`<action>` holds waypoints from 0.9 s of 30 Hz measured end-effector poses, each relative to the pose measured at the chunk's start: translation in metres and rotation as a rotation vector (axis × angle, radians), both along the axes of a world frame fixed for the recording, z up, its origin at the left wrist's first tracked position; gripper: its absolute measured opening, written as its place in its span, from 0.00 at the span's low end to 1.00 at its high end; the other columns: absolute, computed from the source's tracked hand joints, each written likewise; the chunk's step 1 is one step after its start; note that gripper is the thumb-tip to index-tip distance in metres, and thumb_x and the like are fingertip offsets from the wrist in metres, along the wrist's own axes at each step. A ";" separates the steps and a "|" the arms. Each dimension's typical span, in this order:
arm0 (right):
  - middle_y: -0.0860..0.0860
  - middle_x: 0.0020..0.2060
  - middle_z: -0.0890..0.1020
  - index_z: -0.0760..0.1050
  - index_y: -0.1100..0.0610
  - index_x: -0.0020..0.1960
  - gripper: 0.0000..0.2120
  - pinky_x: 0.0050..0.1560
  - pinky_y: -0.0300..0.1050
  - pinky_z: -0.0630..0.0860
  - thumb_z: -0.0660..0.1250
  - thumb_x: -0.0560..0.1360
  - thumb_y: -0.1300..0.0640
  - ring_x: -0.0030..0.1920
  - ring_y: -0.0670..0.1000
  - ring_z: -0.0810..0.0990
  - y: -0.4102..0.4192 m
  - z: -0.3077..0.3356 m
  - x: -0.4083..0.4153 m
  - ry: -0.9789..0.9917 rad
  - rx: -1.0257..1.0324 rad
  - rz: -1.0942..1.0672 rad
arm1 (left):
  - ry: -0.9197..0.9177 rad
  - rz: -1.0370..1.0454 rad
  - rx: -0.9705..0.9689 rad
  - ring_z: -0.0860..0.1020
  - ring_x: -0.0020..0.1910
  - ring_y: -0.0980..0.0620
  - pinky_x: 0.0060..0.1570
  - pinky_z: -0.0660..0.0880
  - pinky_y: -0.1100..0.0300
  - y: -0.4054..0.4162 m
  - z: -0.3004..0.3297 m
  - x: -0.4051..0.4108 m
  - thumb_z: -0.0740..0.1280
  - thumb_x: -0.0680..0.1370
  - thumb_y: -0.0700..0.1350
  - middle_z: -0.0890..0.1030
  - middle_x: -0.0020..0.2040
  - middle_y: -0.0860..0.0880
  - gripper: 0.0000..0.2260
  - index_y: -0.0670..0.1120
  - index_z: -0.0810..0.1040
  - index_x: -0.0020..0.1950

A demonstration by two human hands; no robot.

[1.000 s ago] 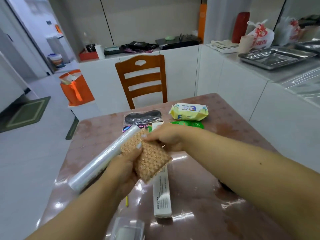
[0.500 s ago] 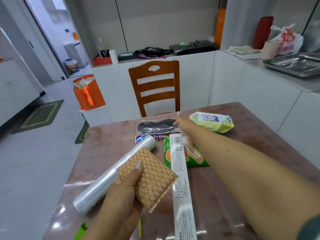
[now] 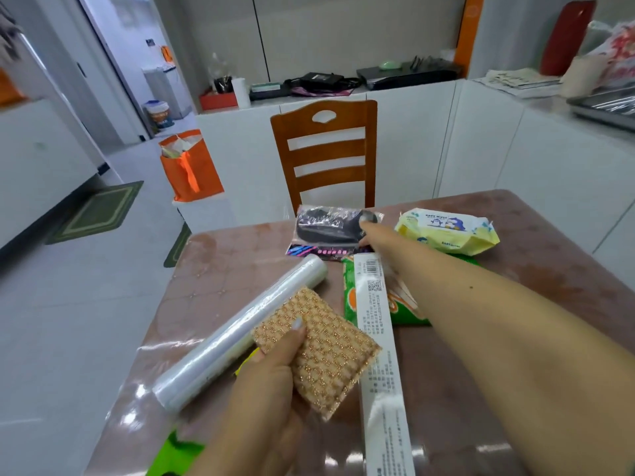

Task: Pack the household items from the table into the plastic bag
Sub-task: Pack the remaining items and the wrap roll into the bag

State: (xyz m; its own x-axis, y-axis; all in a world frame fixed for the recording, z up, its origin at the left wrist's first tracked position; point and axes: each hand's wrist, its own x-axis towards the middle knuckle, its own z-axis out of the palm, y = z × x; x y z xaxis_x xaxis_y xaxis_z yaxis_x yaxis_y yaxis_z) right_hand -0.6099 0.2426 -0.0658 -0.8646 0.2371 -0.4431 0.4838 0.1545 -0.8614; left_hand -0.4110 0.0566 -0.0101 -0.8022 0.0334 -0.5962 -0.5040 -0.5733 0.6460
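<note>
several items on glossy table

I read this as a home, the dining corner of a kitchen. White low cabinets run along the back wall and turn down the right side, topped with household clutter: a black power adapter with cables, a white paper roll, a flat black device. A steel tray sits on the right worktop beside a tall red flask. A brown wooden slat-back chair stands at my glossy brown counter. On the pale tiled floor: an orange tote bag, a green doormat. A doorway at left opens to another room.
</note>
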 end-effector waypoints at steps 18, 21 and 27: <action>0.53 0.50 0.82 0.76 0.54 0.46 0.12 0.65 0.51 0.73 0.61 0.79 0.47 0.56 0.55 0.80 -0.098 0.127 0.236 0.186 -0.292 0.294 | 0.263 0.190 0.265 0.76 0.62 0.38 0.63 0.71 0.39 -0.055 0.032 0.017 0.63 0.76 0.60 0.80 0.59 0.39 0.23 0.44 0.77 0.61; 0.50 0.48 0.83 0.80 0.54 0.46 0.18 0.64 0.51 0.73 0.63 0.74 0.39 0.52 0.51 0.81 -0.115 0.122 0.248 0.175 -0.144 0.386 | 0.236 0.195 0.097 0.80 0.56 0.39 0.61 0.73 0.41 -0.062 0.033 0.025 0.66 0.77 0.42 0.84 0.52 0.40 0.10 0.40 0.80 0.56; 0.52 0.38 0.76 0.74 0.54 0.44 0.10 0.33 0.40 0.67 0.58 0.80 0.53 0.33 0.47 0.73 -0.110 0.135 0.228 0.216 0.104 0.315 | 0.136 0.313 -0.080 0.82 0.26 0.49 0.21 0.77 0.53 -0.105 0.039 0.031 0.66 0.77 0.35 0.84 0.30 0.45 0.03 0.40 0.76 0.49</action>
State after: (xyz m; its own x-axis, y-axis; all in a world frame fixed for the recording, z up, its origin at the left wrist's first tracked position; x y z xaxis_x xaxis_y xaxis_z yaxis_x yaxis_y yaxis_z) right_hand -0.3817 0.1326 0.0694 -0.9728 -0.0205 -0.2307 0.2082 0.3586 -0.9100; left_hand -0.3795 -0.0489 0.0286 -0.8383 -0.2698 -0.4737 -0.2176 -0.6312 0.7445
